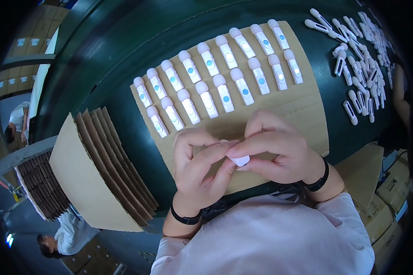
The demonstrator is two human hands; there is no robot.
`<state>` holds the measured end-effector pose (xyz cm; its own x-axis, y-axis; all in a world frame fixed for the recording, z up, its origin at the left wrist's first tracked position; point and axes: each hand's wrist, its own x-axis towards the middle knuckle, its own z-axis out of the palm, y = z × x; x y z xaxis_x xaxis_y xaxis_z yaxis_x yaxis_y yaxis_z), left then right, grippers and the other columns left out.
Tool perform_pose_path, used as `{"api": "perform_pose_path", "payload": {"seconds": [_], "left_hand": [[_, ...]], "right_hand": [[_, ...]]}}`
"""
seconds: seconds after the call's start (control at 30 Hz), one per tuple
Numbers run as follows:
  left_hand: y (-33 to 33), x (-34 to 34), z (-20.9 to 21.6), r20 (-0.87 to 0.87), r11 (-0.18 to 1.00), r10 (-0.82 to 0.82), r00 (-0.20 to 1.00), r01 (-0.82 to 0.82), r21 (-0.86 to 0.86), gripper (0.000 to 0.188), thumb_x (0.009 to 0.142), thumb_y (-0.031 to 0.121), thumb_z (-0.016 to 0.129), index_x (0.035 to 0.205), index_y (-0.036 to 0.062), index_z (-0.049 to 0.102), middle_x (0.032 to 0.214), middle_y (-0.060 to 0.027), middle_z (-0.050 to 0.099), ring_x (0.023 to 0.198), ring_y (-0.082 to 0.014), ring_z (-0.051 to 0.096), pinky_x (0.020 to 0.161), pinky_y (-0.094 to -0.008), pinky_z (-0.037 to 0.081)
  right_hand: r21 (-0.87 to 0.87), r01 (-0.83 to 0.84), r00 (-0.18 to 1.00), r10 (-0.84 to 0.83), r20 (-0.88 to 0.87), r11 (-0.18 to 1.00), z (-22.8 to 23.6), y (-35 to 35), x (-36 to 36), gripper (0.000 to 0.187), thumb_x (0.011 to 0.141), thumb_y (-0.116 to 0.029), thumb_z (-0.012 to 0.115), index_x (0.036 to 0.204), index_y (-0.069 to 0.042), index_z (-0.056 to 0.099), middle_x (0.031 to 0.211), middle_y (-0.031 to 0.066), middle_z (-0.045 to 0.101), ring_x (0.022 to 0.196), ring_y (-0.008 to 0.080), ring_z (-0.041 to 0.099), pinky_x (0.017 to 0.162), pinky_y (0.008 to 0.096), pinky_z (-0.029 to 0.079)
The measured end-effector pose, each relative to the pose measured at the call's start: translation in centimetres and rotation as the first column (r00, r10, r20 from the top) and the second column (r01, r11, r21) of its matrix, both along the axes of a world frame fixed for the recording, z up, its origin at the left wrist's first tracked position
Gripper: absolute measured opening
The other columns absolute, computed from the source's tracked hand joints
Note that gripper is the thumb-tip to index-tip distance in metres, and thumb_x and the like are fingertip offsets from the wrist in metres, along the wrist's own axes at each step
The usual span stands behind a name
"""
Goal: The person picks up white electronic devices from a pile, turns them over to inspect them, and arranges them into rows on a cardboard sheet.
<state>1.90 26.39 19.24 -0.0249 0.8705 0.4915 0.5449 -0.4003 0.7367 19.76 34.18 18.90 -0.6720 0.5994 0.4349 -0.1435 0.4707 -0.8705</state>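
Observation:
My left hand [198, 162] and my right hand [280, 151] meet above the near part of a brown cardboard sheet [289, 110]. Between their fingertips they pinch a small white plastic piece [241, 161] with a dark spot at its end. Fingers cover most of it, so its full shape cannot be seen. Beyond my hands, two slanting rows of white wand-shaped devices with round pale pink heads lie on the sheet. One such device [189, 106] is in the nearer row. Many bear a blue or white round patch.
A dark green table [119, 133] lies under the sheet. Loose white devices [365, 68] are heaped at far right. Cardboard dividers [96, 156] stand at left. Cartons [392, 185] sit at lower right. Other people appear at left, and a person's arm [401, 101] at right.

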Motion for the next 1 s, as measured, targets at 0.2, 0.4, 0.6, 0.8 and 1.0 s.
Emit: {"api": "perform_pose_path", "payload": {"seconds": [0.2,0.4,0.6,0.8,1.0], "left_hand": [[-0.2,0.1,-0.3,-0.029,1.000,0.023,0.999,-0.023,-0.013,0.027,0.071,0.001,0.077,0.096,0.0037,0.068,0.083,-0.0063,0.061,0.073,-0.0227,0.055,0.071,-0.0328,0.043],[-0.2,-0.4,-0.5,0.004,0.997,-0.045,0.999,0.045,-0.060,0.028,0.072,0.000,0.076,0.098,0.0030,0.067,0.085,-0.0084,0.064,0.074,-0.0245,0.059,0.072,-0.0340,0.044],[-0.1,0.0,0.2,0.143,0.988,-0.054,0.988,0.073,-0.134,0.031,0.072,-0.003,0.074,0.101,0.0027,0.065,0.088,-0.0105,0.067,0.078,-0.0270,0.064,0.074,-0.0355,0.047],[-1.2,-0.7,1.8,-0.110,0.996,0.066,0.992,-0.073,-0.057,0.035,0.071,-0.004,0.072,0.104,0.0028,0.065,0.089,-0.0115,0.069,0.078,-0.0275,0.066,0.074,-0.0358,0.050],[-5.3,-2.8,2.3,-0.429,0.979,0.160,0.889,-0.200,-0.048,0.036,0.069,-0.003,0.072,0.105,0.0015,0.066,0.088,-0.0114,0.069,0.075,-0.0268,0.066,0.072,-0.0365,0.050]], "right_hand": [[-0.505,-0.148,0.989,0.127,-0.075,0.850,-0.2,-0.9,0.3,0.022,0.085,-0.005,0.072,0.107,-0.001,0.067,0.091,0.0074,0.064,0.074,0.0123,0.057,0.067,0.0247,0.045],[-0.792,-0.226,0.972,0.182,-0.147,0.568,0.2,-0.3,0.5,0.017,0.096,-0.009,0.057,0.109,0.001,0.064,0.089,0.0031,0.063,0.075,0.0074,0.056,0.068,0.0207,0.044],[-0.697,-0.110,0.993,0.056,-0.100,0.709,0.3,-0.6,0.0,0.019,0.098,-0.008,0.051,0.112,0.002,0.060,0.082,0.0005,0.058,0.072,0.0068,0.054,0.067,0.0208,0.044],[-0.629,-0.003,0.997,-0.049,-0.066,0.778,-0.1,-0.6,0.0,0.015,0.097,-0.006,0.051,0.108,0.001,0.059,0.079,-0.0001,0.056,0.070,0.0061,0.052,0.065,0.0204,0.043],[-0.644,0.020,0.999,-0.036,-0.012,0.764,-0.2,-0.9,-0.3,0.012,0.096,-0.006,0.053,0.103,0.000,0.060,0.079,-0.0001,0.056,0.071,0.0056,0.051,0.065,0.0205,0.042]]}}
